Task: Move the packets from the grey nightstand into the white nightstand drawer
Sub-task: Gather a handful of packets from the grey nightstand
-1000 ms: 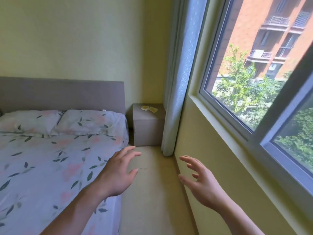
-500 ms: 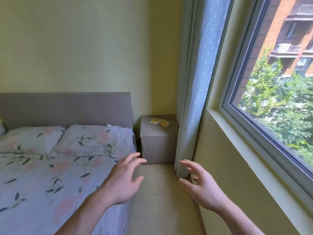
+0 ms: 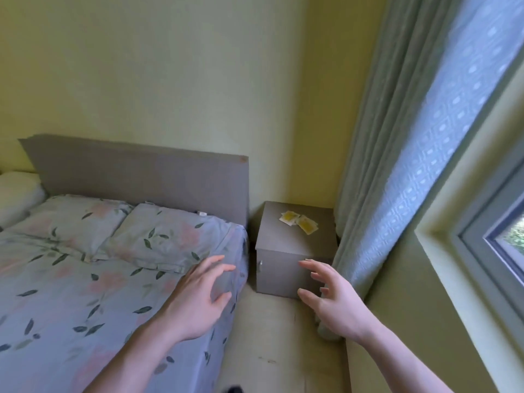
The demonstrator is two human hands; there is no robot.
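A person's two bare hands reach forward in a bedroom corner, both empty with fingers spread apart. The left hand (image 3: 200, 300) hovers over the near corner of the bed (image 3: 85, 279), which carries a pale blue cover printed with leaves and pink blossoms. The right hand (image 3: 331, 300) is raised at about 3 o'clock from the left, in front of the grey nightstand (image 3: 286, 268). Yellow packets (image 3: 299, 222) lie in a small overlapping cluster on the nightstand's top, toward its far right, at roughly 12 o'clock from the right hand and well apart from both hands. The nightstand stands between the bed's grey headboard (image 3: 141, 177) at 9 o'clock and a patterned curtain (image 3: 397, 171) at 3 o'clock. A window frame (image 3: 482, 245) edges the scene at far right.
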